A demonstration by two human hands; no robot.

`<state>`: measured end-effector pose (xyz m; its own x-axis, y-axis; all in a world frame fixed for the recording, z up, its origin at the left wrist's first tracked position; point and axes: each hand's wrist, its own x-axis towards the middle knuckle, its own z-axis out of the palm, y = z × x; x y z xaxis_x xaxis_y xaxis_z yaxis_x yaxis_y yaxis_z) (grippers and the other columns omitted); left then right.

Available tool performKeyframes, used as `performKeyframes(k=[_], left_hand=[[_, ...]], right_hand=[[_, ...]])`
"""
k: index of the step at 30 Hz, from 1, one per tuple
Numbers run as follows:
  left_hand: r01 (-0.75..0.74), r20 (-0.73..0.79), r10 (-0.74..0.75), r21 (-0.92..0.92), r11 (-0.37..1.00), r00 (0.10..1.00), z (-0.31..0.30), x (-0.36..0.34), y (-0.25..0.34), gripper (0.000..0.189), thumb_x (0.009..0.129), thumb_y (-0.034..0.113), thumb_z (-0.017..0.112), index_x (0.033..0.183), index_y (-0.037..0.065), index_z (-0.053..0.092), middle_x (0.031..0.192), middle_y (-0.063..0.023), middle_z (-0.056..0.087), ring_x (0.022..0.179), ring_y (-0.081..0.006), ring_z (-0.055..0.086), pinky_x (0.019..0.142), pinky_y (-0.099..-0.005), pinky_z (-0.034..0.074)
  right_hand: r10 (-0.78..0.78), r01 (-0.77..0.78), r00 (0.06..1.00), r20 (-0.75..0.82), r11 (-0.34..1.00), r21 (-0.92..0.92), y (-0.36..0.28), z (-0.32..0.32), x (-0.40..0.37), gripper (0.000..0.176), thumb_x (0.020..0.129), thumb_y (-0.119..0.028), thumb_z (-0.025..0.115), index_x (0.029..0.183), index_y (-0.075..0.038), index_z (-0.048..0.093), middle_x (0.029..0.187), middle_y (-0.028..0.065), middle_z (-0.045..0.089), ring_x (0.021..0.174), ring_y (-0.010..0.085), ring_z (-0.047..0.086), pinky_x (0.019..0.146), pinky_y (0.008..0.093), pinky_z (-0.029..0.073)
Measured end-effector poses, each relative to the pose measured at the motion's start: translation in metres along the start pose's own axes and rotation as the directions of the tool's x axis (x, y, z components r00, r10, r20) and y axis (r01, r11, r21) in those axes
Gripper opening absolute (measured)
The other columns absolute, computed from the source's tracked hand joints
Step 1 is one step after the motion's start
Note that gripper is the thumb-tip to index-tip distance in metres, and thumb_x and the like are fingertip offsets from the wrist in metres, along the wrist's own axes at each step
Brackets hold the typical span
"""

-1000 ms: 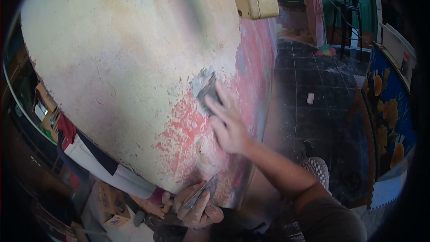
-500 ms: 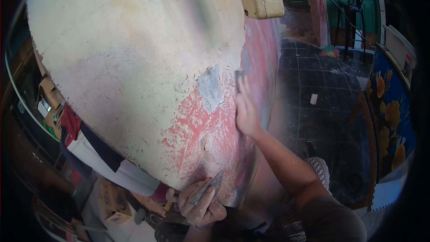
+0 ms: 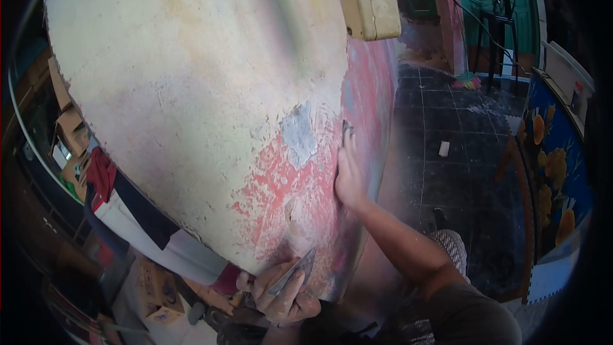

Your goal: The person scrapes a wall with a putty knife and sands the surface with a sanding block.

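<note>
Scraper (image 3: 345,129), apparently, under right hand (image 3: 348,176) on wall (image 3: 191,89); blade (image 3: 295,271) in left hand (image 3: 278,292) below

No text, number or brand can be read: the print on the cardboard box (image 3: 158,292) at the lower left is too blurred, and the painted wall (image 3: 191,89) bears only worn colour.

Dark tiled floor (image 3: 460,179) carries a black stool (image 3: 495,25). A colourful heap (image 3: 468,80) lies just beside the stool, and a small white block (image 3: 444,148) lies well apart from it.
</note>
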<state>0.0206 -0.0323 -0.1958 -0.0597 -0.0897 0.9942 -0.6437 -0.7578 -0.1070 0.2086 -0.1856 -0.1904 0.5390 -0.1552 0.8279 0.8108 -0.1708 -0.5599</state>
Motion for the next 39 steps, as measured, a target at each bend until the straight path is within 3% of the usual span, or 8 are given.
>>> performKeyframes(k=[7, 11, 15, 19, 27, 31, 37, 39], left_hand=[[0.032, 0.068, -0.033, 0.020, 0.999, 0.997, -0.007, 0.001, 0.001, 0.041, 0.080, 0.024, 0.058, 0.111, 0.012, 0.082, 0.091, -0.0067, 0.083, 0.084, -0.0171, 0.073, 0.130, -0.0529, 0.017], [0.034, 0.136, -0.040, 0.043, 0.998, 0.990, -0.013, 0.002, 0.002, 0.043, 0.082, 0.025, 0.057, 0.116, 0.014, 0.082, 0.095, -0.0050, 0.083, 0.087, -0.0163, 0.073, 0.129, -0.0521, 0.019], [0.037, 0.134, -0.041, 0.034, 0.999, 0.990, -0.013, 0.005, 0.003, 0.043, 0.085, 0.026, 0.056, 0.118, 0.016, 0.082, 0.097, -0.0028, 0.083, 0.091, -0.0152, 0.074, 0.130, -0.0522, 0.018], [0.060, 0.114, -0.064, 0.031, 0.998, 0.991, -0.010, 0.004, 0.005, 0.041, 0.087, 0.027, 0.055, 0.117, 0.017, 0.082, 0.098, -0.0013, 0.084, 0.093, -0.0142, 0.074, 0.130, -0.0520, 0.018], [0.013, 0.187, -0.027, 0.079, 0.997, 0.982, -0.019, -0.008, 0.001, 0.041, 0.087, 0.028, 0.055, 0.117, 0.018, 0.081, 0.096, -0.0018, 0.083, 0.091, -0.0150, 0.074, 0.130, -0.0555, 0.018], [0.024, 0.126, -0.033, 0.077, 0.997, 0.991, -0.010, 0.002, 0.006, 0.040, 0.085, 0.028, 0.056, 0.115, 0.017, 0.081, 0.095, -0.0023, 0.083, 0.089, -0.0163, 0.073, 0.130, -0.0557, 0.018], [-0.045, 0.042, 0.043, 0.028, 0.999, 0.998, -0.003, -0.006, -0.005, 0.042, 0.083, 0.026, 0.058, 0.115, 0.014, 0.082, 0.092, -0.0033, 0.083, 0.085, -0.0177, 0.073, 0.128, -0.0555, 0.021], [0.025, 0.163, -0.016, -0.052, 0.998, 0.986, -0.011, 0.015, 0.008, 0.027, 0.092, 0.015, 0.061, 0.109, 0.002, 0.078, 0.098, -0.0140, 0.082, 0.087, -0.0304, 0.075, 0.095, -0.0490, 0.050]], right_hand=[[-0.273, 0.280, 0.955, 0.121, 0.959, -0.049, -0.001, -0.001, -0.003, 0.062, 0.115, -0.026, 0.043, 0.173, -0.009, 0.027, 0.177, 0.0340, 0.013, 0.167, 0.0465, 0.010, 0.134, 0.0546, 0.008], [0.065, -0.062, 0.995, -0.070, 0.997, 0.049, 0.063, 0.001, 0.002, 0.060, 0.116, -0.030, 0.040, 0.173, -0.012, 0.029, 0.178, 0.0320, 0.014, 0.167, 0.0451, 0.011, 0.134, 0.0554, 0.009], [-0.127, 0.135, 0.989, 0.079, 0.986, -0.099, -0.061, 0.002, 0.017, 0.060, 0.117, -0.029, 0.035, 0.172, -0.004, 0.028, 0.178, 0.0312, 0.014, 0.167, 0.0445, 0.011, 0.135, 0.0509, 0.010], [-0.361, 0.384, 0.921, 0.145, 0.904, -0.189, -0.029, 0.004, 0.027, 0.061, 0.117, -0.027, 0.032, 0.170, 0.003, 0.027, 0.179, 0.0309, 0.013, 0.167, 0.0451, 0.010, 0.135, 0.0485, 0.010], [-0.016, 0.011, 0.998, -0.054, 0.997, -0.082, 0.001, 0.004, 0.025, 0.061, 0.117, -0.027, 0.037, 0.172, -0.002, 0.027, 0.180, 0.0301, 0.010, 0.167, 0.0476, 0.006, 0.135, 0.0529, 0.008], [-0.206, 0.233, 0.960, 0.189, 0.963, -0.134, -0.032, -0.004, 0.016, 0.063, 0.117, -0.027, 0.041, 0.174, -0.006, 0.023, 0.180, 0.0301, 0.010, 0.167, 0.0462, 0.007, 0.135, 0.0513, 0.009], [0.127, -0.127, 0.992, 0.012, 0.992, 0.011, 0.039, -0.012, 0.026, 0.066, 0.118, -0.026, 0.036, 0.173, 0.001, 0.013, 0.181, 0.0278, 0.007, 0.169, 0.0381, 0.003, 0.135, 0.0425, 0.005], [0.159, -0.157, 0.986, 0.050, 0.987, -0.035, -0.010, -0.008, 0.028, 0.067, 0.117, -0.027, 0.039, 0.173, 0.001, 0.014, 0.181, 0.0279, 0.003, 0.169, 0.0382, 0.001, 0.135, 0.0434, 0.004]])
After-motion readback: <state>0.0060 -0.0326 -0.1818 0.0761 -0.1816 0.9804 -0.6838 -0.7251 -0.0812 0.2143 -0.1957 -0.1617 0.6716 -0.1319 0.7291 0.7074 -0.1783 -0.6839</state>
